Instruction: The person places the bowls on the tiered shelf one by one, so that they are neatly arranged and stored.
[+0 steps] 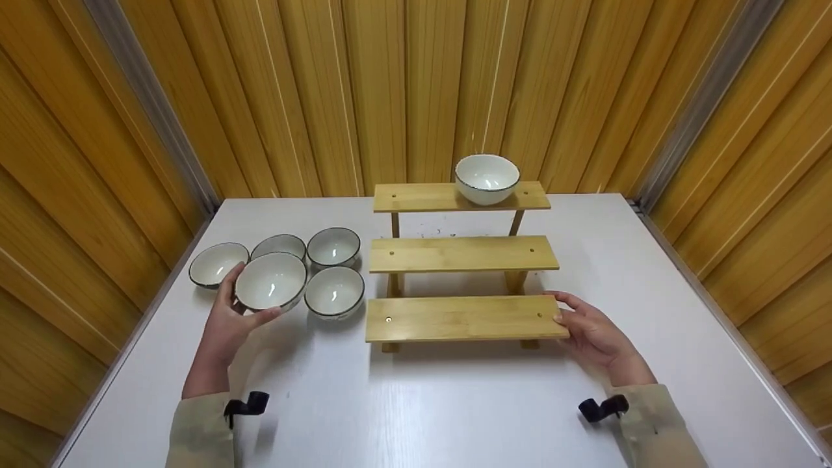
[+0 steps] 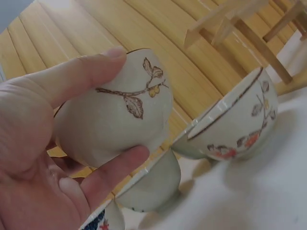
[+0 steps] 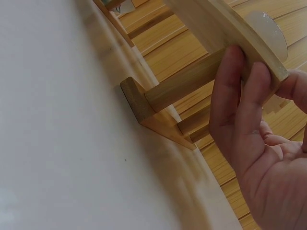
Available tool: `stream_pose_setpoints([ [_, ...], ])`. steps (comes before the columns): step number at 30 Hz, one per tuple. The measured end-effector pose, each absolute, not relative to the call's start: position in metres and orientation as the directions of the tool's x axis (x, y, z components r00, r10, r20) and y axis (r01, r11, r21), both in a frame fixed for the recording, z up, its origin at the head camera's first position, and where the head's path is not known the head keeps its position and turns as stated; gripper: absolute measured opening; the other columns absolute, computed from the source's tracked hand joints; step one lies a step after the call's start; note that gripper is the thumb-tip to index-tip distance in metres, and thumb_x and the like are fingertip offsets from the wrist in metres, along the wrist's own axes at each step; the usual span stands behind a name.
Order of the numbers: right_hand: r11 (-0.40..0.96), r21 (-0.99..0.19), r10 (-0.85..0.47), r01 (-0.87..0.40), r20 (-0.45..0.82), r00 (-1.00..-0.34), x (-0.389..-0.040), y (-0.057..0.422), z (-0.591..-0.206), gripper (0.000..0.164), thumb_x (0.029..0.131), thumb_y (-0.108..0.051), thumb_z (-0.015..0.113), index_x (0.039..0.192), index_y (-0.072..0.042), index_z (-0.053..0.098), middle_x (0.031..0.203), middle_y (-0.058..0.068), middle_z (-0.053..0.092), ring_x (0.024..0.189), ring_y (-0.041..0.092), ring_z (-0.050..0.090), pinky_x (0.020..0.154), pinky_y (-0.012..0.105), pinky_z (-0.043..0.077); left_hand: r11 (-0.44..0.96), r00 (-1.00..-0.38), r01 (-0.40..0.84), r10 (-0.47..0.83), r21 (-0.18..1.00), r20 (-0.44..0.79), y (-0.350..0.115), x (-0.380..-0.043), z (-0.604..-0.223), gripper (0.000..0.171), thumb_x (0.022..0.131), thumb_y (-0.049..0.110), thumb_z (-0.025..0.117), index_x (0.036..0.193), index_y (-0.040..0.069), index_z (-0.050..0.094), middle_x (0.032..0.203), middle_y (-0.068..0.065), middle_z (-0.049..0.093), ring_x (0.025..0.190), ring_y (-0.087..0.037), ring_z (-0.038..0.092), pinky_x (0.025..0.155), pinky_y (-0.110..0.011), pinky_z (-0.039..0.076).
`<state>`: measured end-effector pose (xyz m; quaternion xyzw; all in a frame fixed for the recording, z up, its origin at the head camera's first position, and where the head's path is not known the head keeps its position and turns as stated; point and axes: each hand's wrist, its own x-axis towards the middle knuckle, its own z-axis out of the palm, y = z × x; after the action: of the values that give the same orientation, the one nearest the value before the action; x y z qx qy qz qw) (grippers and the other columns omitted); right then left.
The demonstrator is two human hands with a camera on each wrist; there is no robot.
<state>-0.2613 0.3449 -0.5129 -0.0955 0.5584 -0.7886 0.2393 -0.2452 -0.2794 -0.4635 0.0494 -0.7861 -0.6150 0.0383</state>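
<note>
White tabletop [image 1: 455, 403] carries all. Three-tier wooden shelf [image 1: 460, 253] at centre, steps rising toward far wall. Right hand [image 1: 595, 335] at right end of shelf's lowest board, fingers [image 3: 230, 91] curled under board edge, thumb on top, gripping it. Left hand [image 1: 224, 325] left of shelf, thumb and fingers [image 2: 112, 172] pinching lifted bowl [image 1: 271, 281] by its wall. Four bowls [image 1: 333, 247] clustered left of shelf, around held one. One bowl [image 1: 487, 179] on shelf's top board, right half.
</note>
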Motion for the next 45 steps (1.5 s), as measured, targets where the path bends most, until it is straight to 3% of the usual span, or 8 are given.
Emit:
stream_pose_setpoints([
  [4, -0.269, -0.924, -0.484, 0.27, -0.112, -0.868, -0.262, 0.345, -0.513, 0.04, 0.108, -0.001, 0.043, 0.145, -0.014, 0.039, 0.128, 0.0, 0.069, 0.103, 0.009, 0.07, 0.084, 0.02, 0.06, 0.246, -0.997, -0.004, -0.074, 0.969, 0.015, -0.266, -0.251, -0.442, 0.122, 0.077, 0.001, 0.088, 0.167, 0.022, 0.008, 0.173, -0.01, 0.012, 0.156, -0.037, 0.025, 0.123, -0.04, 0.037],
  [7, -0.254, -0.931, -0.478, 0.262, -0.115, -0.871, -0.262, 0.345, -0.513, 0.042, 0.108, -0.001, 0.044, 0.148, -0.013, 0.037, 0.126, 0.0, 0.069, 0.101, 0.009, 0.071, 0.082, 0.019, 0.06, 0.21, -0.998, 0.042, -0.032, 0.977, 0.049, -0.254, -0.257, -0.428, 0.121, 0.076, -0.002, 0.088, 0.166, 0.017, 0.01, 0.172, -0.012, 0.016, 0.157, -0.037, 0.024, 0.127, -0.052, 0.028],
  [18, -0.208, -0.948, -0.472, 0.243, -0.12, -0.873, -0.263, 0.346, -0.514, 0.047, 0.107, -0.002, 0.045, 0.152, -0.01, 0.031, 0.126, -0.003, 0.068, 0.096, 0.006, 0.068, 0.076, 0.017, 0.057, 0.151, -0.988, 0.148, 0.064, 0.977, 0.14, -0.189, -0.296, -0.387, 0.113, 0.076, 0.002, 0.088, 0.164, 0.014, 0.019, 0.168, -0.016, 0.027, 0.153, -0.035, 0.032, 0.128, -0.047, 0.029],
  [24, -0.224, -0.943, -0.474, 0.245, -0.115, -0.873, -0.26, 0.347, -0.516, 0.044, 0.107, -0.001, 0.043, 0.149, -0.014, 0.037, 0.128, -0.002, 0.065, 0.1, 0.007, 0.067, 0.08, 0.018, 0.057, 0.041, -0.981, 0.167, 0.106, 0.985, 0.162, -0.15, -0.323, -0.37, 0.11, 0.074, -0.001, 0.086, 0.163, 0.013, 0.022, 0.163, -0.017, 0.032, 0.146, -0.034, 0.04, 0.12, -0.046, 0.039],
  [35, -0.257, -0.934, -0.487, 0.249, -0.097, -0.868, -0.261, 0.345, -0.515, 0.045, 0.107, 0.001, 0.041, 0.15, -0.013, 0.036, 0.129, -0.001, 0.064, 0.102, 0.009, 0.068, 0.083, 0.019, 0.058, 0.034, -0.99, 0.08, 0.116, 0.996, 0.076, -0.088, -0.37, -0.356, 0.112, 0.076, 0.005, 0.089, 0.164, 0.018, 0.022, 0.163, -0.017, 0.032, 0.14, -0.033, 0.047, 0.094, -0.035, 0.062],
  [45, -0.269, -0.928, -0.485, 0.26, -0.103, -0.868, -0.262, 0.345, -0.515, 0.046, 0.107, 0.002, 0.04, 0.15, -0.013, 0.035, 0.129, 0.0, 0.064, 0.101, 0.009, 0.068, 0.083, 0.018, 0.058, -0.002, -0.996, 0.064, 0.057, 0.998, 0.064, -0.057, -0.402, -0.361, 0.113, 0.074, 0.0, 0.089, 0.163, 0.018, 0.021, 0.159, -0.017, 0.035, 0.14, -0.034, 0.047, 0.095, -0.04, 0.061],
])
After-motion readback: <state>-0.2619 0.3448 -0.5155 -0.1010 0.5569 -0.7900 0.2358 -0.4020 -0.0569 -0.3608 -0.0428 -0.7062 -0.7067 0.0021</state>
